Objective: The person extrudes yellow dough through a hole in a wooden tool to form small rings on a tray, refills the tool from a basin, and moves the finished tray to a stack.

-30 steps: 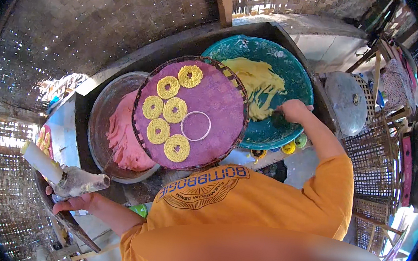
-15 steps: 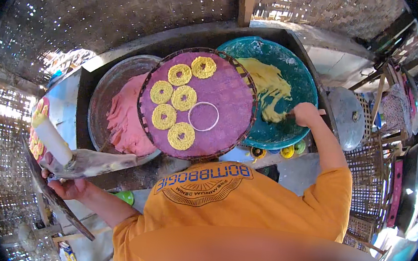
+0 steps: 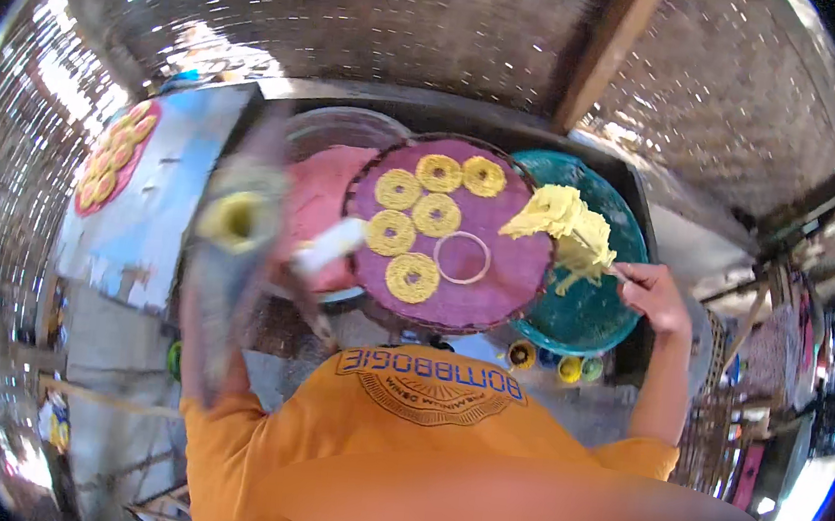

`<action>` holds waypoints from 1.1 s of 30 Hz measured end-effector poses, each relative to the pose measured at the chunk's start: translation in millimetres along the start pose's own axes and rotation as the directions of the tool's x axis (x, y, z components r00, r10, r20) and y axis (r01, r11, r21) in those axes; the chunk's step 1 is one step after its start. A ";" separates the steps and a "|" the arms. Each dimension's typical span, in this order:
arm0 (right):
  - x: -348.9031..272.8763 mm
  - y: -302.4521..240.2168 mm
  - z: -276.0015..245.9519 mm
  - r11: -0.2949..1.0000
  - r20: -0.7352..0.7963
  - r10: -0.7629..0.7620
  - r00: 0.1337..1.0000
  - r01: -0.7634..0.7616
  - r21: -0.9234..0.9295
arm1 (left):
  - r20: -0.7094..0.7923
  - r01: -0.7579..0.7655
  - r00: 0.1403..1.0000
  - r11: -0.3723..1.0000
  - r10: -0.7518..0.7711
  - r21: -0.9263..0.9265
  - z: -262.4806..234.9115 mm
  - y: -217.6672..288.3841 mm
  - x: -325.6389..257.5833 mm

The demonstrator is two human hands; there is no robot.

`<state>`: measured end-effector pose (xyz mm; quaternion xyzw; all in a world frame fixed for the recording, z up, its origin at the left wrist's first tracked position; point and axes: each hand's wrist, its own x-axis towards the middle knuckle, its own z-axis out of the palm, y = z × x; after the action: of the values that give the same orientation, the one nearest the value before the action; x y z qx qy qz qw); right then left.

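Note:
A round purple tray (image 3: 500, 294) in front of me carries several yellow coiled rings (image 3: 413, 276) and one white hoop (image 3: 461, 257). To its right is a teal bowl (image 3: 587, 327). My right hand (image 3: 652, 289) grips a thin utensil and holds a lump of yellow dough (image 3: 564, 224) up over that bowl. My left hand (image 3: 219, 337) is blurred; it holds up a grey bag-like press (image 3: 236, 220) with a yellow opening, just left of the tray. A white cylinder (image 3: 329, 246) juts from the press toward the tray.
Pink material (image 3: 315, 200) fills a metal basin behind the press. A second tray of yellow rings (image 3: 111, 161) lies on a blue surface at far left. Small coloured cups (image 3: 521, 354) stand below the teal bowl. Woven walls surround the spot.
My left hand swung the press up from the lower left to beside the purple tray. My right hand lifted a lump of yellow dough out of the teal bowl.

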<state>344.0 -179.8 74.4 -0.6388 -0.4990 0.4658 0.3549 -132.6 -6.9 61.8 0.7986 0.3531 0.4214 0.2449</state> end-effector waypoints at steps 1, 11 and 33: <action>4.1 -8.4 20.0 0.999 -0.003 -0.034 0.999 0.034 0.035 | 0.032 0.048 0.998 0.995 -0.051 0.083 23.5 19.0 11.8; 27.1 -104.7 116.7 0.398 0.243 -0.537 0.808 0.496 -0.772 | 0.266 -0.076 0.963 0.993 0.050 0.086 34.8 20.5 12.7; 9.4 -156.2 148.4 -0.160 0.327 -0.896 0.299 0.470 -0.868 | 0.254 -0.007 0.967 0.998 0.022 -0.060 33.2 -38.6 10.2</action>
<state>155.9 -133.3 168.9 -0.3959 -0.8318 -0.3014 0.2462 -114.3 22.2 22.9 0.8412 0.3005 0.3271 0.3085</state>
